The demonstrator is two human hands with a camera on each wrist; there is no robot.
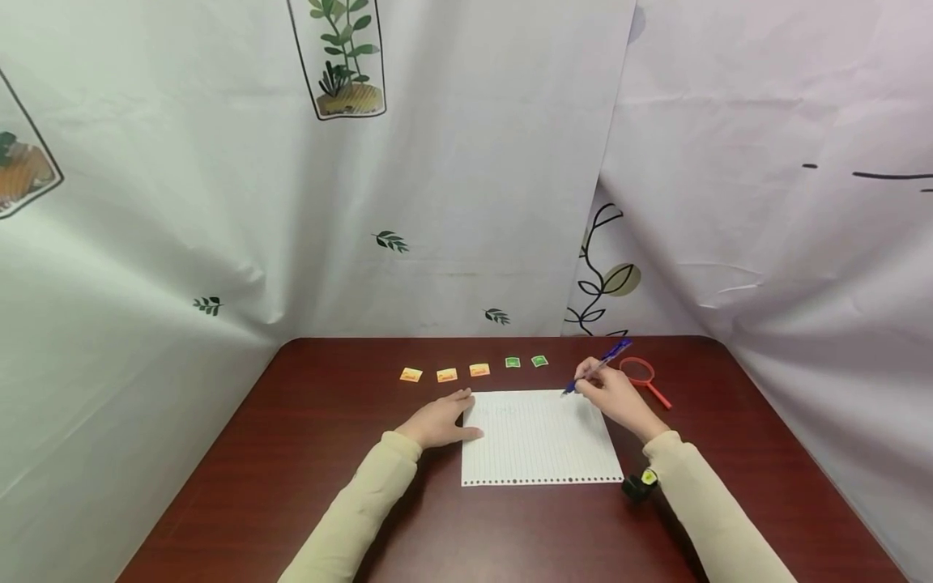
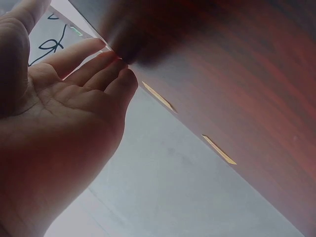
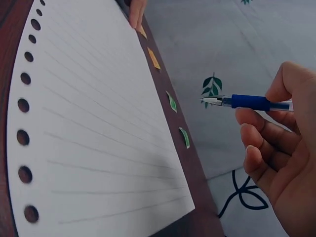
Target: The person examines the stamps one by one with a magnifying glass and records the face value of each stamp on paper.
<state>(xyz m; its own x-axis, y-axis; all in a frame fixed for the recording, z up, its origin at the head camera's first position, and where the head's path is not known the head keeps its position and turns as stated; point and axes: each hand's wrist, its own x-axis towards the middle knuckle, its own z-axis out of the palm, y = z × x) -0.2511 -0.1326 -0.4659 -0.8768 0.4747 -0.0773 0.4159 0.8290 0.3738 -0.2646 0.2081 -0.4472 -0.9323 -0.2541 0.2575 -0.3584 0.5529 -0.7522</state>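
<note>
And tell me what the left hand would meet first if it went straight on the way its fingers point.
Probably the rightmost orange card, just beyond the left hand and the paper, though the hand could slip past the card's edge or over it; depth is unclear.

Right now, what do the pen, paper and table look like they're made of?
Pen: probably smooth plastic, partly see-through; its shiny tip looks like metal.
Paper: thin, matte paper, lined and punched with holes.
Table: wood or perhaps wood-look coating, slightly shiny, with reddish streaks.
</note>
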